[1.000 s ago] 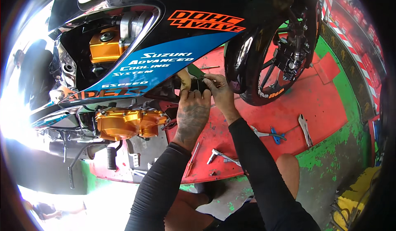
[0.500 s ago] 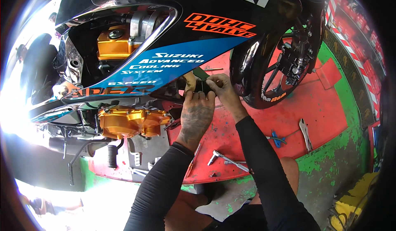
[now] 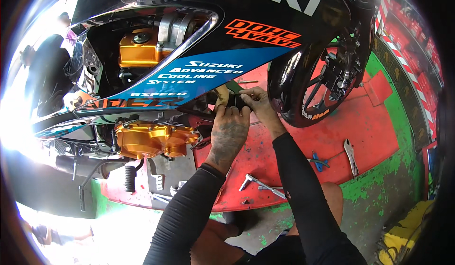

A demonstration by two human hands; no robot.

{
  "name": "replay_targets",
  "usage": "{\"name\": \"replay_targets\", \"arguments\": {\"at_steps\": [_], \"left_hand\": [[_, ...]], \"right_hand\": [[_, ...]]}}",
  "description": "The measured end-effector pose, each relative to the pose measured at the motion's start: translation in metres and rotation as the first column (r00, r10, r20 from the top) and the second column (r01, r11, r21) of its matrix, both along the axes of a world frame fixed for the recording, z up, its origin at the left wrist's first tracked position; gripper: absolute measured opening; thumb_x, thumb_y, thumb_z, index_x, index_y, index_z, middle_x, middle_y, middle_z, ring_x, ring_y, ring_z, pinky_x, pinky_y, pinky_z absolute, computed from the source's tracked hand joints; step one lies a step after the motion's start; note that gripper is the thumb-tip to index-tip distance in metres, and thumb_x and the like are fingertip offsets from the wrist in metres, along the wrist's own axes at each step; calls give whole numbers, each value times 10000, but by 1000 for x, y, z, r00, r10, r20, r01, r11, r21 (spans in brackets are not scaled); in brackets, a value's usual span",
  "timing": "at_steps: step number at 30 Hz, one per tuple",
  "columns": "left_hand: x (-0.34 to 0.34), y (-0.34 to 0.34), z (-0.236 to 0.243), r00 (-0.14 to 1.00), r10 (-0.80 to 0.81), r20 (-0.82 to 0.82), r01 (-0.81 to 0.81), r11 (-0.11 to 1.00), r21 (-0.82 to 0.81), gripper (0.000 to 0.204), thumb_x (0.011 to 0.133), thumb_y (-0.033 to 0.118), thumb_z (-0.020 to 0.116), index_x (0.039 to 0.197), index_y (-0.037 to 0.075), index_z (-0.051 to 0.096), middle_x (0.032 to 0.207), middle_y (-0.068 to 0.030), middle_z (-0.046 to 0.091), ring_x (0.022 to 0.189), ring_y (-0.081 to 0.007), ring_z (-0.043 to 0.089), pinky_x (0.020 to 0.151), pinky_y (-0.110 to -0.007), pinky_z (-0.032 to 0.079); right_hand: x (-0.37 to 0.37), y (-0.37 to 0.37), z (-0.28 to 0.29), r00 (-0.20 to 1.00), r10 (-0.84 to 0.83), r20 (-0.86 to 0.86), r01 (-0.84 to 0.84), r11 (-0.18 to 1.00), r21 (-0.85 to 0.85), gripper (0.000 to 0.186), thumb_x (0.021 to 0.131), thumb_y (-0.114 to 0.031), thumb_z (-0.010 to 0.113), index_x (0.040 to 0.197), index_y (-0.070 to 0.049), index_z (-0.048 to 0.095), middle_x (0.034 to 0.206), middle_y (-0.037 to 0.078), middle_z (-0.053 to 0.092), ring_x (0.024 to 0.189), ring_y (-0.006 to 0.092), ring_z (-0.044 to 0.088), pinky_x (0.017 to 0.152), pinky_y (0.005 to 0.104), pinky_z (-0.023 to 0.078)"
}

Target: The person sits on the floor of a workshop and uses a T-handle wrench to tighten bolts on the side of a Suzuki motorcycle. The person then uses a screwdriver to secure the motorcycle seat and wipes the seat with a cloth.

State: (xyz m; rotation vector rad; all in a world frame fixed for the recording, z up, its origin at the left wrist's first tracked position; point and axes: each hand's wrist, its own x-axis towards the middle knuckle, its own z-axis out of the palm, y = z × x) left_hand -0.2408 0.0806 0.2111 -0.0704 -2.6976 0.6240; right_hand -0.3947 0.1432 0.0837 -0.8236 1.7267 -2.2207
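My left hand [image 3: 230, 132] is raised under the blue-and-black fairing [image 3: 199, 56], fingers bent and pressed round a dark part [image 3: 235, 100]. My right hand [image 3: 259, 107] pinches at the same part from the right, thumb and forefinger near its top. A curved yellowish piece [image 3: 221, 94] sits just beside my left fingers, below a green edge; what it is, I cannot make out. The gold engine cover [image 3: 142, 139] lies left of my hands, and the front wheel [image 3: 317, 113] stands to their right. My fingertips and the part are partly hidden.
A red mat [image 3: 360, 118] under the motorcycle holds pliers [image 3: 320, 163], a wrench [image 3: 350, 156], a ratchet [image 3: 263, 187] and other tools. Yellow equipment with cables [image 3: 398, 236] is at lower right. Another person [image 3: 68, 30] shows behind the bike at upper left, near bright glare.
The motorcycle and my hands appear shifted rightward in the view. Both hands stay gathered on the same part under the fairing, with only slight movement of the fingers.
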Motion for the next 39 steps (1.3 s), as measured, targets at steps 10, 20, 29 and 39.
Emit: {"name": "replay_targets", "arguments": {"at_steps": [10,20,29,39], "left_hand": [[2,-2,1,1000,18,26,-19,999,33,71,892,152,629,931,122,578,775,-49,633,795,-208,660,918,-377,475],[7,-6,-5,1000,16,-13,-16,1000,3,207,905,167,607,1084,66,636,787,-52,645,787,-201,653,921,-375,483],[3,-4,-2,997,67,34,-67,998,3,58,959,180,592,982,141,629,783,-35,693,790,-203,707,920,-379,478],[6,-6,-5,999,39,35,-40,999,10,40,954,173,597,979,146,613,780,-26,682,799,-197,707,912,-385,476]], "right_hand": [[1,-1,14,997,-6,72,2,999,54,149,973,-149,763,1038,-28,704,893,11,690,762,72,620,676,237,517],[19,-2,19,983,92,156,-79,993,-89,187,957,-204,790,1020,-51,703,841,-13,636,736,80,590,645,260,496],[18,-8,20,978,122,170,-93,981,-171,189,949,-178,789,1018,-11,735,851,37,694,744,120,673,596,283,577],[27,-7,22,973,33,231,2,989,-149,171,943,-164,794,1045,-31,764,848,29,705,719,108,669,554,277,571]]}}
